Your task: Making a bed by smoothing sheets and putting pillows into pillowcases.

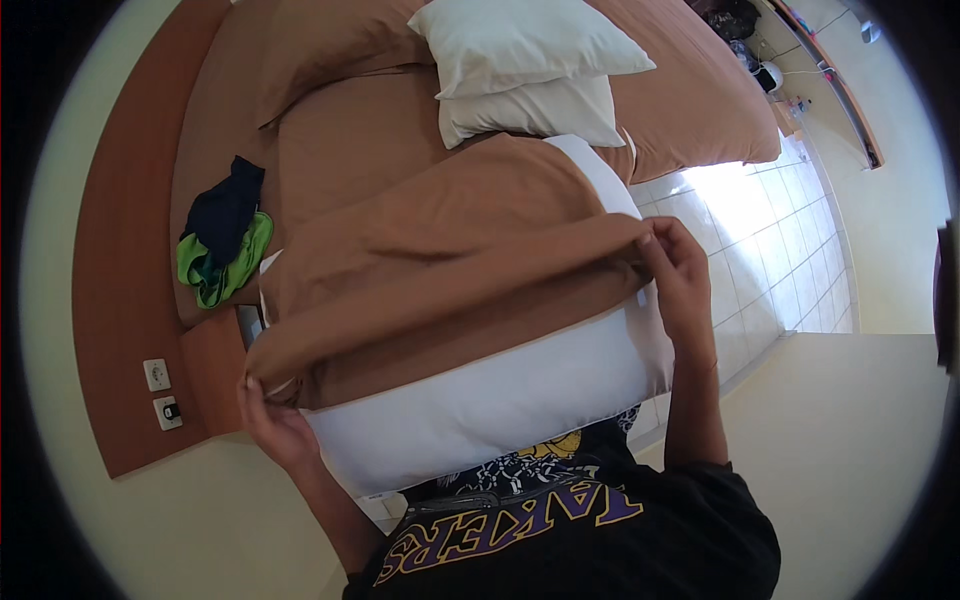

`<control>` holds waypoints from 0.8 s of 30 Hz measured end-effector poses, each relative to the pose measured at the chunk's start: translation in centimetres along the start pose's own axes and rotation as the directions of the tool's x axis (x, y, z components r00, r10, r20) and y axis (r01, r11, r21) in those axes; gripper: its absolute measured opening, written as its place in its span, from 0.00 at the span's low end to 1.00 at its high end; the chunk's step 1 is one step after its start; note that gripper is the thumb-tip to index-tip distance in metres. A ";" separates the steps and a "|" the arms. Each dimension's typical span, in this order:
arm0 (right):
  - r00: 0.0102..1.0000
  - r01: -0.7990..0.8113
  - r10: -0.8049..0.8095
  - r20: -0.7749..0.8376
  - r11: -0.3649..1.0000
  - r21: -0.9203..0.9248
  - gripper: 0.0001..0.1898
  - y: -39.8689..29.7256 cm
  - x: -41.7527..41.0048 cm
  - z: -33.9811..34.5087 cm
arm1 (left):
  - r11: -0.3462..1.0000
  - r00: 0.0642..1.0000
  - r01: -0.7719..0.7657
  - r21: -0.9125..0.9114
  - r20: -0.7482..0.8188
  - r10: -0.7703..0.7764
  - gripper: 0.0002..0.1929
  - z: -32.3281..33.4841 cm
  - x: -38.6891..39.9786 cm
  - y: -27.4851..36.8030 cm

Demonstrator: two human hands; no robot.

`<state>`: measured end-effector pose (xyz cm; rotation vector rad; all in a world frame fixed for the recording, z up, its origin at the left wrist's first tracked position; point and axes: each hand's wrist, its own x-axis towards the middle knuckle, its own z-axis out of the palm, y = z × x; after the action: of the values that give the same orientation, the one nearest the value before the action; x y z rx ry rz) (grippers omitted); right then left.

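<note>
A brown fabric cover (pixel 450 296), apparently a pillowcase, stretches between my two hands. My left hand (pixel 276 429) grips its near left corner with fingers curled under the hem. At the right, my right hand (pixel 681 281) pinches the opposite end of the same edge between thumb and fingers. Below the raised edge, a white pillow (pixel 480 405) shows in front of my torso, its far part covered by the brown fabric. Another white area (pixel 592 169) appears beyond the cover's right side; whether it belongs to the same pillow, I cannot tell.
Two white pillows (pixel 525 45) are stacked on the brown-sheeted bed (pixel 360 142), between brown pillows (pixel 345 45). Navy and green clothes (pixel 225 232) lie at the left beside a wooden headboard (pixel 135 247) with wall sockets (pixel 157 375). Tiled floor (pixel 780 240) runs along the right.
</note>
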<state>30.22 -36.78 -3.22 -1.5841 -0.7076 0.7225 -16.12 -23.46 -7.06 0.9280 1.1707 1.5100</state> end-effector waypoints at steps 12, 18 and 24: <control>0.932 -0.362 0.232 0.280 0.658 0.660 0.10 1.3 3.3 -0.3 | 0.752 0.846 0.526 -0.396 0.332 -0.417 0.30 -1.4 3.0 -0.1; 0.985 -0.129 0.116 0.126 0.986 0.104 0.13 -3.0 1.5 -0.2 | 0.963 0.899 0.154 0.219 0.374 -0.229 0.26 1.5 1.6 4.6; 0.986 0.028 0.033 0.161 0.930 -0.365 0.18 -2.6 2.5 1.6 | 0.753 0.973 -0.108 0.649 0.225 -0.054 0.22 3.1 2.9 2.4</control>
<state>30.46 -33.53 -0.99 -1.8781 -1.0085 0.7604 -14.44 -20.06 -3.92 1.5537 1.5510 0.9542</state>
